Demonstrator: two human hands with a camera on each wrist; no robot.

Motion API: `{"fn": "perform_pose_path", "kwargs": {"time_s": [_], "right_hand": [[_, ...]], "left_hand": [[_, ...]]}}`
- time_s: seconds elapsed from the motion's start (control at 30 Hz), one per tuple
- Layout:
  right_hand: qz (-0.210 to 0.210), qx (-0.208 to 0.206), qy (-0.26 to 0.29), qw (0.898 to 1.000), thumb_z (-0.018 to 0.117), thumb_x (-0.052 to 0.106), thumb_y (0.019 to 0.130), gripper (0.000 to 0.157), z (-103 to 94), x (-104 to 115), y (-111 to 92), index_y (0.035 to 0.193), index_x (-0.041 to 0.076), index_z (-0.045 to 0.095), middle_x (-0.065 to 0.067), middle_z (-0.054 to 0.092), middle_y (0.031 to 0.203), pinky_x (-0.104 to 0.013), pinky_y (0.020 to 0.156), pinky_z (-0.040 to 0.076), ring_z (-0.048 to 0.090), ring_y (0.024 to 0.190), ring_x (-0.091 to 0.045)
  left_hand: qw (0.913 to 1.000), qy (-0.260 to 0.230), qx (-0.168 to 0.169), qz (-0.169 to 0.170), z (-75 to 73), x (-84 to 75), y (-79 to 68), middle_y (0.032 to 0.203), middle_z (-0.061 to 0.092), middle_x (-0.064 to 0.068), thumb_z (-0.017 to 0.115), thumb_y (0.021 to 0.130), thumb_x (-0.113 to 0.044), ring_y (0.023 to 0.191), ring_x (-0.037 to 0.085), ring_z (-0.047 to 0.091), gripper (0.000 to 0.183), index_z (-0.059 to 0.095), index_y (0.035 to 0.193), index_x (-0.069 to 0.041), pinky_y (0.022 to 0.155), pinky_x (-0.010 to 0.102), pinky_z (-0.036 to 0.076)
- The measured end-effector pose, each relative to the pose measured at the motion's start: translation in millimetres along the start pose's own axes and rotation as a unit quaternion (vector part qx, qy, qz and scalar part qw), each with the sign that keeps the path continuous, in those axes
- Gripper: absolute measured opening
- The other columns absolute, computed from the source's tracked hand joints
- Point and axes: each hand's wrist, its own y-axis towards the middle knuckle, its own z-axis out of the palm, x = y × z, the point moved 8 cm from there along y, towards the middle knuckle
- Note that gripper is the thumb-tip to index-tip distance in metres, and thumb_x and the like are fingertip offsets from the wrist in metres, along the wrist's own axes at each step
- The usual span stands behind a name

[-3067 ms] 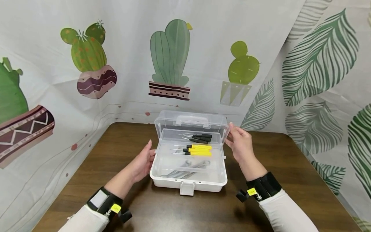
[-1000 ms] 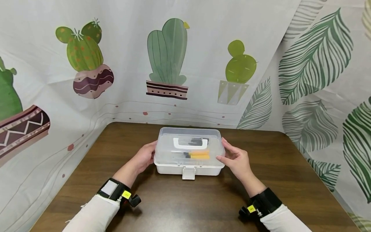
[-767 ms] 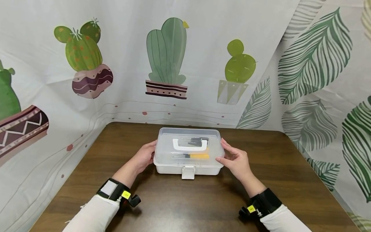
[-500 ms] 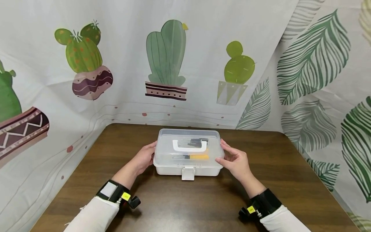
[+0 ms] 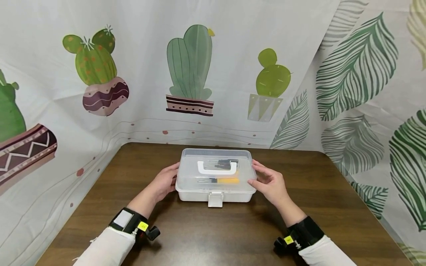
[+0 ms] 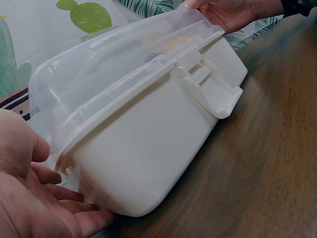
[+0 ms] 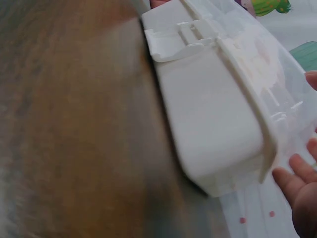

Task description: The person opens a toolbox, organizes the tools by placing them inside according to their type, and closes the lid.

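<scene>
A toolbox (image 5: 215, 184) with a clear lid and a white base stands on the table, its lid down. The front latch (image 5: 215, 199) hangs outward, unfastened. Through the lid show yellow-handled screwdrivers (image 5: 227, 180) and, behind them, black-handled ones (image 5: 227, 163). My left hand (image 5: 164, 183) lies against the box's left end; in the left wrist view its loosely bent fingers (image 6: 74, 198) reach the lower side. At the other end is my right hand (image 5: 271, 184), thumb by the lid's front corner, fingers spread along the side. The wrenches seen earlier are hidden.
The brown wooden table (image 5: 213, 236) extends around the box on every side. Behind it hangs a white cloth (image 5: 143, 74) printed with cacti and leaves. Each forearm wears a black wrist strap (image 5: 305, 231) with a small camera.
The lid, raised about three seconds ago, has come down over the tools, and the box sits farther back. My right hand has lowered to its side. Over the last second almost nothing moves.
</scene>
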Motion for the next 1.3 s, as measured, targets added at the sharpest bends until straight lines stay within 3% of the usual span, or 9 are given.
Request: {"fn": "perform_pose_path", "kwargs": {"time_s": [0.13, 0.23, 0.37, 0.5, 0.63, 0.73, 0.9, 1.07, 1.3], "right_hand": [[0.018, 0.016, -0.039, 0.999, 0.082, -0.002, 0.083, 0.039, -4.0, 7, 8, 0.12, -0.01, 0.07, -0.031, 0.064, 0.135, -0.021, 0.085, 0.06, 0.068, 0.118, -0.007], [0.025, 0.023, -0.075, 0.997, 0.081, 0.002, 0.086, 0.036, -6.5, 15, 14, 0.119, -0.007, 0.071, -0.027, 0.069, 0.128, -0.02, 0.081, 0.06, 0.07, 0.11, -0.007], [-0.022, 0.006, -0.103, 0.994, 0.08, 0.002, 0.086, 0.028, -6.8, 40, 18, 0.113, -0.002, 0.075, -0.02, 0.076, 0.117, -0.017, 0.075, 0.058, 0.069, 0.099, 0.0], [-0.091, 0.011, -0.06, 0.994, 0.075, -0.009, 0.086, 0.018, 6.2, 71, 15, 0.102, -0.001, 0.077, -0.015, 0.079, 0.102, -0.02, 0.064, 0.056, 0.068, 0.079, 0.0], [-0.088, 0.088, 0.016, 0.992, 0.069, -0.013, 0.088, 0.015, 35.4, 82, 5, 0.099, -0.005, 0.075, -0.019, 0.077, 0.094, -0.026, 0.059, 0.058, 0.069, 0.073, -0.003], [-0.037, 0.157, 0.031, 0.986, 0.068, -0.007, 0.091, 0.012, 60.0, 75, -8, 0.102, -0.006, 0.075, -0.024, 0.076, 0.094, -0.03, 0.058, 0.06, 0.071, 0.074, -0.005], [0.048, 0.24, -0.048, 0.968, 0.073, 0.013, 0.094, 0.021, 90.6, 47, -32, 0.11, -0.001, 0.076, -0.02, 0.076, 0.103, -0.026, 0.072, 0.061, 0.07, 0.085, -0.004], [0.059, 0.28, -0.111, 0.952, 0.074, 0.022, 0.094, 0.033, 105.7, 26, -46, 0.119, 0.001, 0.074, -0.016, 0.076, 0.115, -0.026, 0.083, 0.059, 0.072, 0.093, -0.008], [0.062, 0.296, -0.11, 0.947, 0.074, 0.021, 0.094, 0.036, 114.7, 14, -52, 0.123, 0.0, 0.072, -0.016, 0.074, 0.119, -0.025, 0.084, 0.06, 0.073, 0.093, -0.011]], "left_hand": [[0.9999, -0.014, -0.001, -0.008, -3.3, -0.2, -3.8, 0.151, 0.052, 0.018, 0.036, 0.112, -0.034, 0.114, 0.016, 0.065, 0.053, 0.032, 0.162, -0.018, 0.091, 0.035, 0.056], [0.9999, -0.013, 0.004, -0.008, -3.1, -2.1, -8.5, 0.157, 0.048, 0.017, 0.033, 0.111, -0.049, 0.121, 0.02, 0.063, 0.059, 0.031, 0.162, -0.018, 0.092, 0.036, 0.056], [0.9998, -0.003, 0.019, 0.001, 0.4, -6.3, -15.9, 0.167, 0.035, 0.014, 0.029, 0.107, -0.065, 0.142, 0.031, 0.05, 0.076, 0.02, 0.165, -0.018, 0.104, 0.043, 0.052], [0.9996, -0.001, 0.028, 0.01, 5.3, -11.2, -23.7, 0.168, 0.032, 0.016, 0.033, 0.104, -0.069, 0.15, 0.036, 0.04, 0.082, 0.022, 0.164, -0.015, 0.113, 0.052, 0.045], [0.9994, 0.004, 0.031, 0.015, 9.0, -14.2, -30.8, 0.167, 0.031, 0.02, 0.037, 0.106, -0.061, 0.15, 0.039, 0.038, 0.077, 0.019, 0.165, -0.015, 0.115, 0.054, 0.042], [0.9992, 0.006, 0.036, 0.016, 11.9, -14.8, -34.8, 0.168, 0.026, 0.021, 0.041, 0.107, -0.052, 0.152, 0.041, 0.033, 0.077, 0.009, 0.167, -0.017, 0.117, 0.056, 0.04], [0.9992, 0.003, 0.037, 0.016, 12.7, -13.5, -35.8, 0.168, 0.026, 0.019, 0.046, 0.107, -0.049, 0.154, 0.042, 0.03, 0.078, 0.009, 0.167, -0.017, 0.119, 0.059, 0.037], [0.9991, 0.005, 0.038, 0.017, 12.0, -11.9, -35.7, 0.169, 0.026, 0.019, 0.045, 0.107, -0.051, 0.154, 0.042, 0.029, 0.079, 0.008, 0.167, -0.017, 0.119, 0.06, 0.036], [0.9992, -0.008, 0.036, 0.014, 10.4, -8.5, -34.3, 0.17, 0.024, 0.017, 0.047, 0.106, -0.053, 0.156, 0.041, 0.026, 0.079, 0.011, 0.167, -0.019, 0.121, 0.063, 0.032]]}}
